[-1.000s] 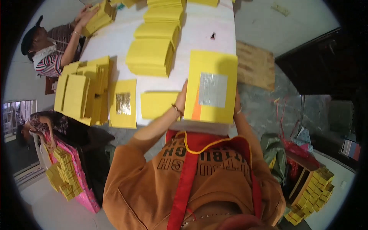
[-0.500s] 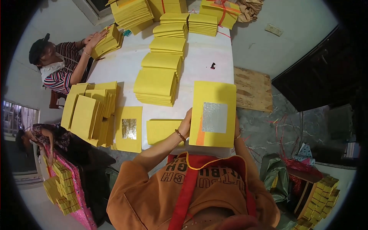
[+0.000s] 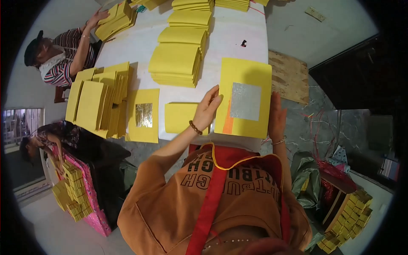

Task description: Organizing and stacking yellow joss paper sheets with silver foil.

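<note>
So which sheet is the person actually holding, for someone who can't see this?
On the white table, at its near edge, both hands grip one yellow sheet: left hand, right hand. Its square is silver with an orange strip beside; the flat sheet leftward has a gold one.

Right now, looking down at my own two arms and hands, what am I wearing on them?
Both forearms are bare from the elbow down. The left hand has a dark brown beaded bracelet at the wrist. The right hand has a thin, gold-coloured bangle at its wrist. The orange top's loose sleeve ends near the left elbow. No gloves; I cannot make out any rings.
</note>
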`<action>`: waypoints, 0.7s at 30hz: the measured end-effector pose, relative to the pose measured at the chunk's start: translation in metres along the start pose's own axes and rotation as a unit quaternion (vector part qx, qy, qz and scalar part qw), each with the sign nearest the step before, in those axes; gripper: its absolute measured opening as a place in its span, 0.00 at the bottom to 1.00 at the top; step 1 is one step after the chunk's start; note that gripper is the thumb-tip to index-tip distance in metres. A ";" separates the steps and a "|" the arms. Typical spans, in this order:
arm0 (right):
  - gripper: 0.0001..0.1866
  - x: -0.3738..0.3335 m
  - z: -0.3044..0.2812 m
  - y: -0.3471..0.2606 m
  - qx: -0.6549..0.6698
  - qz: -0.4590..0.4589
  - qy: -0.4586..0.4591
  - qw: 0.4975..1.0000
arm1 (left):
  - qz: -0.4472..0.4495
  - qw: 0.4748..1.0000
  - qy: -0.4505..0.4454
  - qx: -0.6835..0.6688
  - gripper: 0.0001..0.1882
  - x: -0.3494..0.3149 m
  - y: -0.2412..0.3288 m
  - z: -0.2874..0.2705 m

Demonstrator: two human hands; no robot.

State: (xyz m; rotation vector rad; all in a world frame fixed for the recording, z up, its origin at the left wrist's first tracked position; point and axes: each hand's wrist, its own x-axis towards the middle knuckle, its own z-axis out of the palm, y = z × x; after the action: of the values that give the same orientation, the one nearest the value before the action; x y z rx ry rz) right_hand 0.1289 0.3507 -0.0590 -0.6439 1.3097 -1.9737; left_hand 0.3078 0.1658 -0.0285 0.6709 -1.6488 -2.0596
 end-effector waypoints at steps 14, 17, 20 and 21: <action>0.34 -0.008 0.017 -0.009 0.071 0.030 0.018 0.997 | 0.170 0.688 -0.162 0.686 0.41 -0.087 -0.015 -0.061; 0.34 -0.009 0.019 -0.008 0.047 0.029 0.013 0.998 | 0.168 0.662 -0.157 0.713 0.37 -0.088 -0.027 -0.075; 0.34 -0.010 0.022 -0.009 0.048 0.031 0.022 0.998 | 0.203 0.648 -0.139 0.721 0.33 -0.082 -0.038 -0.081; 0.34 -0.010 0.023 -0.008 0.058 0.035 0.023 0.997 | 0.205 0.649 -0.139 0.719 0.33 -0.080 -0.039 -0.083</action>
State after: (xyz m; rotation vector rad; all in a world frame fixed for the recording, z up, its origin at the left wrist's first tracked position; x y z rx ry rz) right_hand 0.1495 0.3472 -0.0436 -0.4923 1.2170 -2.0007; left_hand 0.4211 0.1574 -0.0733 0.2532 -3.0653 -0.1379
